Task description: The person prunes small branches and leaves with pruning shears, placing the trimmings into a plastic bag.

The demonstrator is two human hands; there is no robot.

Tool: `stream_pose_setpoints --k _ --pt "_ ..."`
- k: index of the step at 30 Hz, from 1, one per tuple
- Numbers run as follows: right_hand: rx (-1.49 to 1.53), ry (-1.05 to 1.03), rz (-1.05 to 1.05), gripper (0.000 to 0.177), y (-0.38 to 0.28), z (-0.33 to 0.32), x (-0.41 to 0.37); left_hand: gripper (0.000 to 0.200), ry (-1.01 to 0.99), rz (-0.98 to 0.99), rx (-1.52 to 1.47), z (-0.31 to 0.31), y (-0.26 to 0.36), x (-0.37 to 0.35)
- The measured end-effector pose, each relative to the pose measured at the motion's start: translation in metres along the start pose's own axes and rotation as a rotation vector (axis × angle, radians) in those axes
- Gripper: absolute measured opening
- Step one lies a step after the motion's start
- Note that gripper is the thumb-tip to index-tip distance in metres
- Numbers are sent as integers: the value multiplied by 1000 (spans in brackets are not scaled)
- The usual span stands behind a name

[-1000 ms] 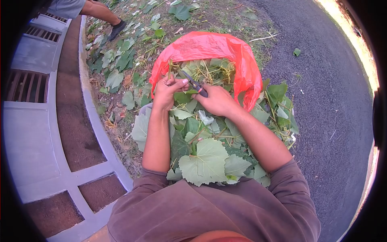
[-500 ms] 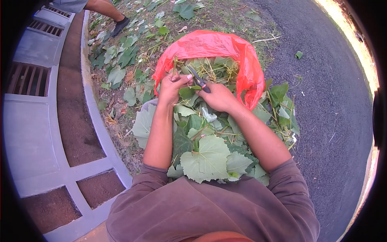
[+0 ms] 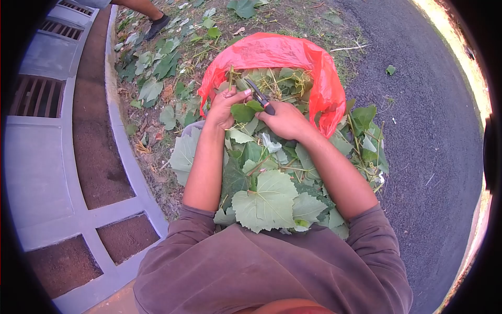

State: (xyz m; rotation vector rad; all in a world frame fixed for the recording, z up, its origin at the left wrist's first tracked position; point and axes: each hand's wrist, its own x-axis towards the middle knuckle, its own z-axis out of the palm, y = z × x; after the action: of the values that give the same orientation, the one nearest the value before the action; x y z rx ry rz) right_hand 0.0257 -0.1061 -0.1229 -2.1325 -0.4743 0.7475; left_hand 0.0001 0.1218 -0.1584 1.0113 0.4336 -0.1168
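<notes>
My left hand [image 3: 226,110] is closed around a cut green vine stem [image 3: 230,78], which sticks up past the fingers. A small green leaf [image 3: 242,113] hangs between my hands. My right hand [image 3: 283,120] grips pruning shears [image 3: 260,97] with dark handles marked in red, their blades pointing up and left close to my left fingertips. Both hands are over the near side of a red plastic bag [image 3: 261,49], which stands open and holds stems and leaves. Beneath my forearms lies a heap of large lobed leaves [image 3: 265,201], pale undersides up.
Cut leaves [image 3: 151,89] litter the soil strip at left. Beyond it run a kerb [image 3: 116,104] and a concrete drain with grates [image 3: 37,97]. Asphalt [image 3: 423,136] stretches along the right. Another person's leg [image 3: 140,8] and dark shoe [image 3: 158,26] show at upper left.
The view has shifted slightly. My right hand and the shears have moved a little away from my left fingers, and more of the small leaf shows between them.
</notes>
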Motion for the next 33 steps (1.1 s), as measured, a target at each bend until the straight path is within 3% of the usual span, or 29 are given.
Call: stream_pose_setpoints --k 10,13,17,20,22,23,25,27,31,33 --pt "-43 32 26 48 -14 1 -1 41 25 72 -18 -4 -8 8" --pt "-36 113 -91 48 -27 5 -9 36 -53 87 2 -15 -18 15" --pt "178 92 -48 43 8 11 10 36 57 225 98 -4 -19 15" --pt "673 -19 39 38 27 10 24 33 63 396 155 10 -11 8" --pt "723 -41 15 37 18 5 21 32 174 456 449 19 -4 2" --pt "776 -59 2 37 15 3 17 32 167 459 450 18 -5 2" --pt "724 -83 -32 35 15 1 17 34 12 624 341 4 -12 11" --pt "638 -29 -172 37 14 4 13 38 26 627 318 1 -14 13" --pt "285 101 -143 37 12 1 5 41 95 720 559 5 -15 7" --pt "338 63 -135 39 16 4 10 42 90 757 648 9 -14 4"
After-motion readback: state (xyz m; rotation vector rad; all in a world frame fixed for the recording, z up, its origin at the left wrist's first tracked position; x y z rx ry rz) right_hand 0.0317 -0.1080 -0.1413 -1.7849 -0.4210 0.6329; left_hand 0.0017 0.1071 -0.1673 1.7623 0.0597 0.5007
